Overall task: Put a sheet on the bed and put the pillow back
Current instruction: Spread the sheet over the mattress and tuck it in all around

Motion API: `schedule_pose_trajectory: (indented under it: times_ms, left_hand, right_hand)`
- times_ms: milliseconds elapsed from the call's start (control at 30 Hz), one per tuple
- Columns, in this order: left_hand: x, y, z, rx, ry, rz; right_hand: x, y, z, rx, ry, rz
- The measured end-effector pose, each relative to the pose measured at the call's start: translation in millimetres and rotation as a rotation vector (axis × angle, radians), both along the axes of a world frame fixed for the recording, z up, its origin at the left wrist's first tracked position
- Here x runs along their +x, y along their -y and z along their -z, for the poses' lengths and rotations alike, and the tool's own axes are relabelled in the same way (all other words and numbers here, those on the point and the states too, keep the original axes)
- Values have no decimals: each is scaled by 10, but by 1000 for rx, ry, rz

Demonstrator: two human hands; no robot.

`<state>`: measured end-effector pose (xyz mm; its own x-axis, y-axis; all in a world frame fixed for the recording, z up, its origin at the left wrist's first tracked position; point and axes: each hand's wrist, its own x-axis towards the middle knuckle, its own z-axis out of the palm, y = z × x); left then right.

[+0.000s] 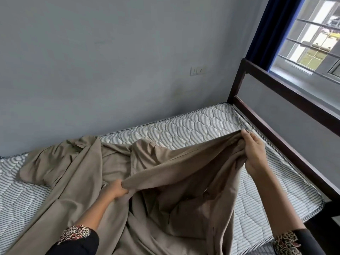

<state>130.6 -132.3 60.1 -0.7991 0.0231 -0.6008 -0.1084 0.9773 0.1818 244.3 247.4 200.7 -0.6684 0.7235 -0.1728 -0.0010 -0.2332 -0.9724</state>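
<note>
A tan sheet (88,168) lies rumpled and partly folded across the middle of the striped quilted mattress (193,124). My left hand (117,189) grips a bunched edge of the sheet near the middle of the bed. My right hand (254,153) holds another part of that edge, lifted above the mattress near the dark wooden bed end. The edge stretches taut between both hands, and loose cloth hangs below it. No pillow is in view.
The bed stands against a grey wall (110,61) with a switch plate (197,70). A dark wooden bed frame (287,142) runs along the right end. Behind it are a window (316,34) and a blue curtain (261,34).
</note>
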Motion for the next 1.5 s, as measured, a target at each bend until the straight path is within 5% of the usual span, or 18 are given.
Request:
schedule_pose_trajectory:
  times_ms: [133,200,300,467,567,700,767,867,933,1033,1133,1300,1400,1500]
  left_hand:
    - [31,-420,-353,800,-24,-460]
    - [48,-739,-541,1025,-93,-437]
    - [97,-1175,-802,1106,-156,-166]
    - [150,-1699,-1010,1034,77,209]
    - [13,-1988,-1016,849,36,471]
    - [-195,-2502,-995,385,-164,876]
    - [-278,-2746,-966,115,-247,957]
    - [-378,-3056,-964,-267,-302,911]
    - [-487,-3300,-830,-233,-186,703]
    - [-568,-3701,-495,206,99,280]
    - [-590,-4229,-206,318,-85,355]
    - [-1176,-5368,200,76,-454,777]
    - [-1631,-6095,285,-68,-528,803]
    - [-1841,-6718,455,225,-421,689]
  right_hand:
    - [-17,204,51,84,126,-19]
    - [-15,421,69,192,190,-166]
    - [9,755,8,258,201,-423]
    - [60,771,-161,131,128,-625]
    - [125,401,-128,315,238,-571]
    - [330,-409,258,1030,966,-679]
    - [592,-829,554,1181,1356,-877]
    - [1073,-1388,881,989,1607,-1084]
    - [1306,-1798,1076,685,1544,-1152]
    - [1416,-2353,1375,135,901,-790]
    - [1387,-2712,1681,-117,465,-3]
    - [1361,-3081,2002,-29,342,659]
    - [1529,-3340,2529,-17,498,693]
    - [1694,-3602,3046,53,715,614]
